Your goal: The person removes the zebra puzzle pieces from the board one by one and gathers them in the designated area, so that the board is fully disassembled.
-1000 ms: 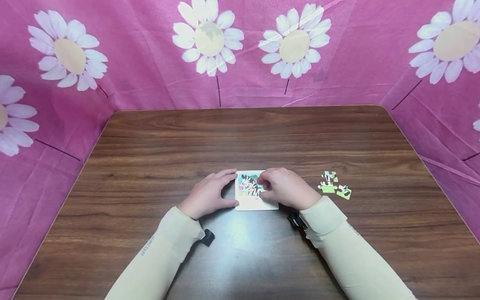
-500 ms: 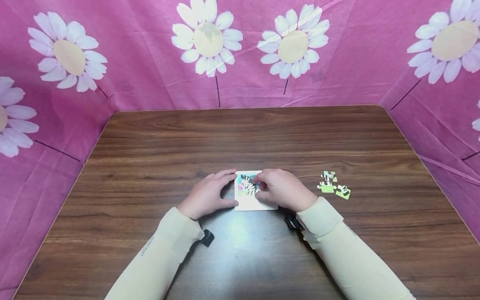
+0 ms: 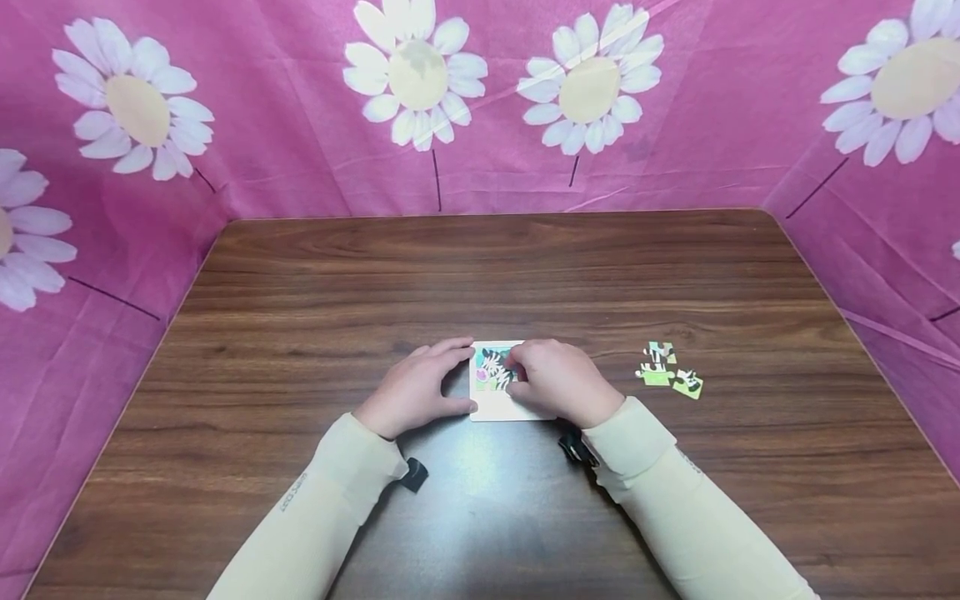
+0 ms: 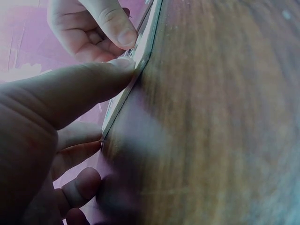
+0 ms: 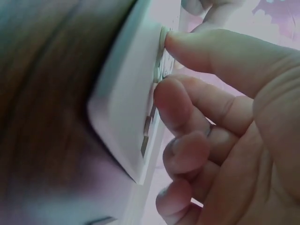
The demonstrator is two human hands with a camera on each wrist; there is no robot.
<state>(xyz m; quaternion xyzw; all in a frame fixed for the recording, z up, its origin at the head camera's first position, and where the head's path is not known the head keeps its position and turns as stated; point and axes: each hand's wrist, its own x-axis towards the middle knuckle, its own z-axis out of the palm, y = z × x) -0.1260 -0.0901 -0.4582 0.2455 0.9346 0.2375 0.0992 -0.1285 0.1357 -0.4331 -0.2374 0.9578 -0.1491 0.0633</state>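
The head view is bright and fairly even, with a pale glare on the near part of the counter (image 3: 450, 283) and soft shadows beneath the sleeves (image 3: 292, 517); the white card (image 3: 495, 408) shows only small, indistinct print. Both wrist views are dimmer and hazy — the counter blurs out of focus, and the pink cloth (image 4: 28, 37) behind looks washed out.

Smooth puzzle board (image 3: 497, 407), wood-grain table (image 3: 480, 279) (glossy), cloth backdrop (image 3: 504, 179)
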